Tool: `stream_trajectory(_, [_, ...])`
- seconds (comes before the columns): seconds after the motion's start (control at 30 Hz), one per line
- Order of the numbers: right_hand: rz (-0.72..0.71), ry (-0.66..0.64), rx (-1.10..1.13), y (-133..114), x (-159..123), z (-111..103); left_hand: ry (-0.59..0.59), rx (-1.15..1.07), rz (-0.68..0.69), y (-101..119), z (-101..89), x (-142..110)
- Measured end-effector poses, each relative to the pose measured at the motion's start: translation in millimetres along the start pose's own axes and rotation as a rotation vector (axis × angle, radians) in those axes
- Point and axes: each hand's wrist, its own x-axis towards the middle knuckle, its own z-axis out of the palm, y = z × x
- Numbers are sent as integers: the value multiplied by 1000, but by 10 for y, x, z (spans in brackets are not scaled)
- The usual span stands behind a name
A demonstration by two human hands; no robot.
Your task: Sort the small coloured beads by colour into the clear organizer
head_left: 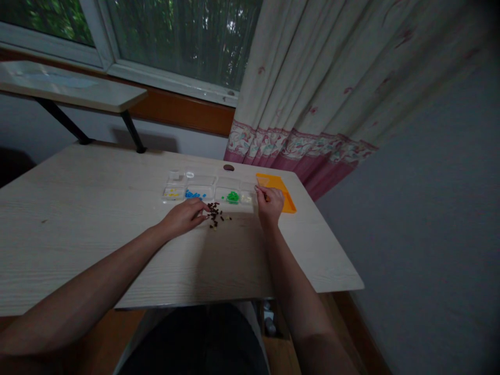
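A loose pile of small dark brown pieces [214, 211] lies on the table. At its left edge rests my left hand [186, 216], thumb and forefinger slightly apart, with nothing visibly gripped. Behind the pile stands a clear plastic compartment tray [201, 178]. Its front compartments hold yellow pieces [172, 193], blue pieces [194, 194], green pieces [233, 197] and pale pieces [246, 198]. Over the tray's right end, my right hand [270, 204] is closed in a pinch; anything between its fingertips is too small to make out. An orange tray [288, 200] is partly hidden behind it.
A dark oval object [228, 167] lies near the table's back edge. On the left, a raised shelf [78, 88] stands on black legs. A patterned curtain [297, 94] hangs behind the table [97, 208], beside the window. Below its front edge, an open drawer [279, 312] holds items.
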Motion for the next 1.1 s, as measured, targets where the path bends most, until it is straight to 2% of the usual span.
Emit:
stream_trajectory(0.27, [289,41,-210,256,76,-157,6,82,-6,50,42,10])
stream_trajectory(0.4, [383,-47,-324,357,63,-174,-5,119,-3,67,48,12])
stream_trajectory(0.57, [415,-192,-501,412,29,-159,-5,150,-5,70,53,15])
stream_trajectory(0.67, [393,-226,-565,413,18,-164,-12,162,-31,77,52,19])
stream_trajectory(0.87, [313,-112,-470,303,53,-174,18,71,-50,64,60,32])
stream_trajectory(1.0, [113,-89,-294,71,10,-98,122,-88,-85,52,64,60])
stream_trajectory(1.1, [-112,-156,-126,-200,-99,-15,199,-206,-104,55,73,88])
